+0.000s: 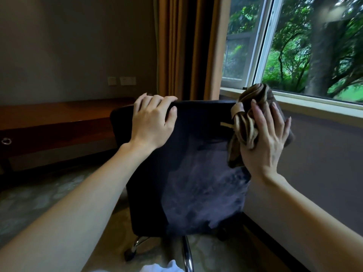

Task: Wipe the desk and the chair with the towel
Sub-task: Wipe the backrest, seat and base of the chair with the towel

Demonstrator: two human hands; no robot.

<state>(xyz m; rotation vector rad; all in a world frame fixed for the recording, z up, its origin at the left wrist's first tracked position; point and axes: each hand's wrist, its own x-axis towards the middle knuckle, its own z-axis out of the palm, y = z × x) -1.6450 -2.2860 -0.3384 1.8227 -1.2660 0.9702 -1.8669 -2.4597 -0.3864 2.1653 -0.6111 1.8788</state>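
Note:
A dark office chair [196, 173] stands in front of me with its backrest facing me. My left hand [153, 122] grips the top edge of the backrest near its left corner, fingers curled over the rim. My right hand [269, 140] holds a bunched brown towel [247, 122] with pale stripes against the backrest's upper right edge, its fingers spread over the cloth. The wooden desk [59, 118] stands along the wall at the left, behind the chair.
A window [294, 46] with a pale sill fills the upper right, brown curtains [188, 46] hang beside it. The chair's chrome base and castors [137, 246] rest on patterned carpet. A wall runs close along the chair's right side.

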